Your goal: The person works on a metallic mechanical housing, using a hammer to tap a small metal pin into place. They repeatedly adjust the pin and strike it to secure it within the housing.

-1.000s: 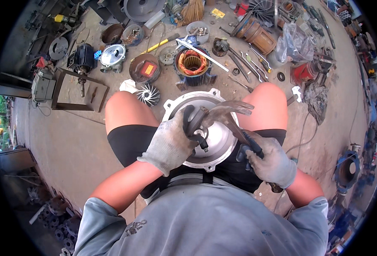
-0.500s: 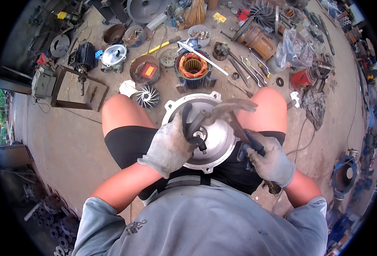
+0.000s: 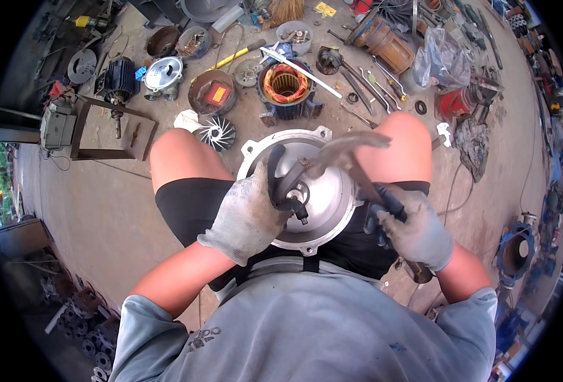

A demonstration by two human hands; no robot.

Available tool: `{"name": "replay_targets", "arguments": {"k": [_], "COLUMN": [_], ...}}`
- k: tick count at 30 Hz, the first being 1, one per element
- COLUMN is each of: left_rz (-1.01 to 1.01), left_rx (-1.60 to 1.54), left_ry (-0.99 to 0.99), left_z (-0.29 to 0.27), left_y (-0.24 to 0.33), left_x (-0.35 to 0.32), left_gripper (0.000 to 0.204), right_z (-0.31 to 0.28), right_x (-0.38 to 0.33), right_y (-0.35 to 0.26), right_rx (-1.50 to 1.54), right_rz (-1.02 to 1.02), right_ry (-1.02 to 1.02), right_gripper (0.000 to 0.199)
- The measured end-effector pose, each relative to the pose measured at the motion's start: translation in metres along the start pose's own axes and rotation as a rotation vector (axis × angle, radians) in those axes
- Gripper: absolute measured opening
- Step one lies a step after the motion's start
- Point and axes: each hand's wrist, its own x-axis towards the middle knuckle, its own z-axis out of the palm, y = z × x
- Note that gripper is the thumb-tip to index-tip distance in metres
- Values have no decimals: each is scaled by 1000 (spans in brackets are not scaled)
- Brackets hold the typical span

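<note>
A round silver metal end cover [image 3: 335,213] with bolt lugs around its rim lies across my thighs. My left hand [image 3: 246,213], in a grey glove with dark fingertips, grips a short dark metal bar [image 3: 288,181] slanting over the cover's central hub [image 3: 300,192]. One dark fingertip reaches past the hub. Closed round the handle of a claw hammer [image 3: 351,148] is my gloved right hand [image 3: 418,226]. The hammer's striking face is at or very near the bar's upper end; whether they touch I cannot tell. Its claw points right, and the handle's butt sticks out below my hand.
Ahead on the floor stand a motor stator [image 3: 286,105] with orange windings, a bladed fan [image 3: 216,134] and a rusty pan [image 3: 195,95] holding a red box. Wrenches [image 3: 373,86] lie to the right. A metal frame [image 3: 81,130] is at left, a blue ring-shaped casting [image 3: 513,254] at right.
The hammer and my right hand have shifted slightly up and to the right. My left hand keeps its hold on the bar over the hub. The whole view has moved a little.
</note>
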Motion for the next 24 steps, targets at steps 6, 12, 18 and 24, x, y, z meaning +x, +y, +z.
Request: {"name": "replay_targets", "arguments": {"k": [6, 12, 18, 24], "left_rz": [25, 41, 48, 67], "left_rx": [30, -9, 50, 26], "left_ry": [-5, -11, -5, -11], "left_z": [2, 4, 2, 3], "left_y": [-2, -1, 2, -1], "left_x": [1, 1, 2, 2], "left_gripper": [91, 90, 91, 90], "right_z": [-1, 1, -1, -2], "right_x": [6, 8, 3, -1], "right_y": [-2, -3, -12, -17], "right_rx": [-50, -91, 99, 50], "right_rz": [52, 61, 119, 176], "right_ry": [-36, -44, 21, -20], "right_gripper": [24, 22, 18, 13]}}
